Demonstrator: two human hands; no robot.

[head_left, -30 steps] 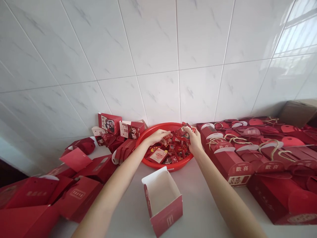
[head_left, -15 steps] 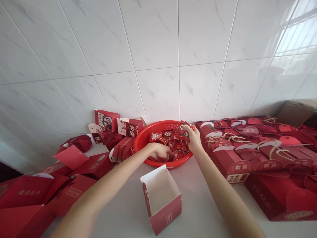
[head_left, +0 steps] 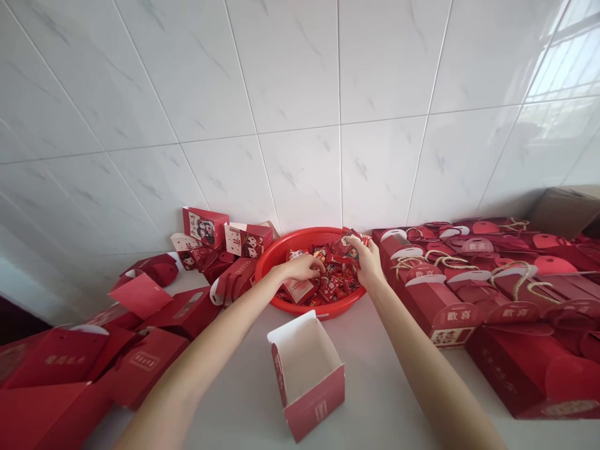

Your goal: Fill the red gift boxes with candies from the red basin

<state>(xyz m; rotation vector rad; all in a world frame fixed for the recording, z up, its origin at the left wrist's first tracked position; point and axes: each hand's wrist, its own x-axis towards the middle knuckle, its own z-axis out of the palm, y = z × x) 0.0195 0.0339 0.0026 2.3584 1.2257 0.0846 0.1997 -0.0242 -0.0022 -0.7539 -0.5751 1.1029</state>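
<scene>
A red plastic basket (head_left: 307, 236) stands against the wall, with many small red wrapped candies (head_left: 332, 290) inside. My left hand (head_left: 304, 267) reaches over its near left part, fingers curled down among the candies; what they grip, if anything, is hidden. At the basket's right rim, my right hand (head_left: 369, 257) is closed on red candy packets (head_left: 349, 242), holding them above the pile. In front of the basket, an open red gift box (head_left: 314, 406) with a pale inside sits on the table, nothing visible in it.
Red gift boxes (head_left: 159, 362) lie jumbled at the left, some with printed cartoon figures. Rows of red boxes (head_left: 435, 306) with rope handles stand at the right. A brown carton (head_left: 560, 209) is at the far right. White tiled wall (head_left: 300, 169) rises behind the grey table (head_left: 370, 381).
My left hand has risen from deeper in the near side of the basket and shifted slightly towards its middle. The right hand stays at the rim with its packets.
</scene>
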